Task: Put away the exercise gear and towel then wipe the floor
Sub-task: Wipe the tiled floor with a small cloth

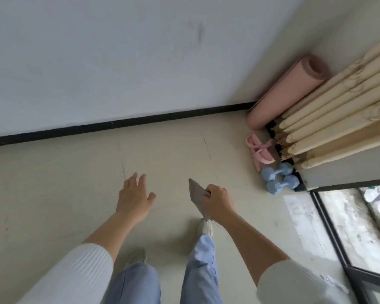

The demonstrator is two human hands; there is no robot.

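The pale floor is noted. A rolled pink mat is stood in its far right corner. Two blue dumbbells and a pink pedal puller are laid just beside it. A grey cloth is gripped in the right hand. The left hand is held with fingers spread.
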